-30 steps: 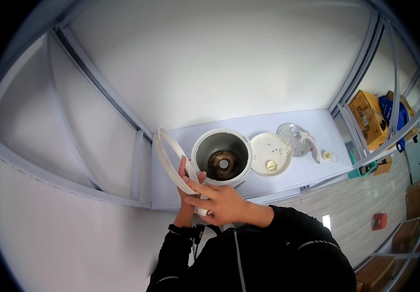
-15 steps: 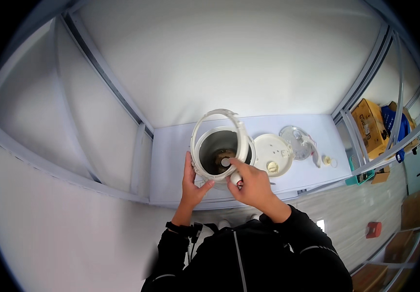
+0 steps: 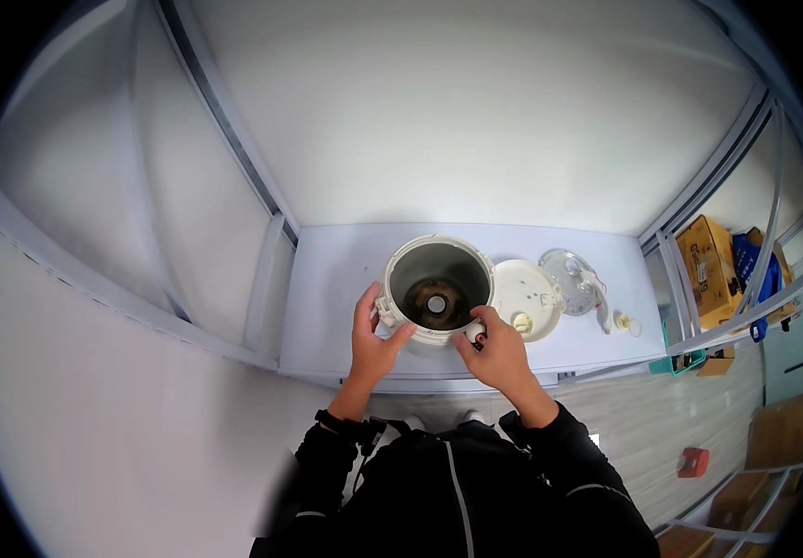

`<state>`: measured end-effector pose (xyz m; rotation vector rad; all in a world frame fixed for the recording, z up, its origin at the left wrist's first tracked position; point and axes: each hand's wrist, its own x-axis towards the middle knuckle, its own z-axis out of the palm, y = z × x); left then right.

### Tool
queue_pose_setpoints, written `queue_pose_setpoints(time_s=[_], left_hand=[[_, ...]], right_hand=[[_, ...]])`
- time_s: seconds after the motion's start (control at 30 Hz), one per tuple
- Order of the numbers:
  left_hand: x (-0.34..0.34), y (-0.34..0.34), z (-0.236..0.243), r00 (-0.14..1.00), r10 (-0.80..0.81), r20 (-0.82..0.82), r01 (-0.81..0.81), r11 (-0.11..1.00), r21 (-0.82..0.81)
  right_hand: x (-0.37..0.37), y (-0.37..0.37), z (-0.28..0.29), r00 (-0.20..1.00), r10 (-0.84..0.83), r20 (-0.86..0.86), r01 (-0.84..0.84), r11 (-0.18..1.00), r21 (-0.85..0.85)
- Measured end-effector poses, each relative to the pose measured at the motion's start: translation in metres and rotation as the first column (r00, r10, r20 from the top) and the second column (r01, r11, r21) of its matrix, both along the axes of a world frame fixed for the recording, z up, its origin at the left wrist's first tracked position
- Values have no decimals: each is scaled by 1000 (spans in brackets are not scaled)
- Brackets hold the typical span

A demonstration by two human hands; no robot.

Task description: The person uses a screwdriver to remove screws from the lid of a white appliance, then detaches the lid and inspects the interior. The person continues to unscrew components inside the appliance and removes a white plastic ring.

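A rice cooker body (image 3: 411, 268) stands on the table near its front edge. Its lid is off, and the dark inside shows a brownish bottom with a pale round piece (image 3: 436, 304) at the centre. A white ring (image 3: 440, 240) lies level around the top. My left hand (image 3: 375, 339) grips the ring's left side by a latch-like part, thumb on the near rim. At the near right, my right hand (image 3: 497, 352) closes on the ring beside a rounded white part (image 3: 477, 336) with a red and dark end, whose kind I cannot make out.
Right of the cooker lie a round white cover (image 3: 541, 302) and a clear disc (image 3: 564, 265) with a curved white piece (image 3: 599, 302). A small yellowish part (image 3: 622, 321) is farther right. Boxes (image 3: 708, 265) and a teal basket (image 3: 676, 363) stand beyond the frame posts. A red stool (image 3: 693, 462) is on the floor.
The white ring, tilted up above the cooker before, now sits level on its top. My right hand has moved right and off the middle of the opening; my left hand keeps its hold.
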<state>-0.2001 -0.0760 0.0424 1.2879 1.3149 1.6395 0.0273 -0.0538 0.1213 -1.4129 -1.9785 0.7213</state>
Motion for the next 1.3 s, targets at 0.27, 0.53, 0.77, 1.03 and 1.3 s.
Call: queue_pose_setpoints(time_s=[0.27, 0.53, 0.77, 1.03, 1.3], left_hand=[[14, -5, -6, 961, 246, -130, -236, 968, 88], [7, -15, -8, 918, 315, -239, -258, 935, 243], [17, -19, -3, 955, 250, -157, -229, 963, 139], [20, -18, 22, 964, 125, -236, -108, 991, 84], [0, -5, 30, 847, 336, -412, -257, 937, 237]], right_hand=[[1, 14, -5, 997, -70, 13, 70, 997, -18], [2, 41, -29, 969, -126, -214, 118, 992, -51], [-5, 43, -40, 958, -129, -258, 78, 977, -199], [-2, 27, -14, 987, -33, -156, 34, 999, 8], [49, 27, 27, 867, 52, -496, -97, 993, -67]])
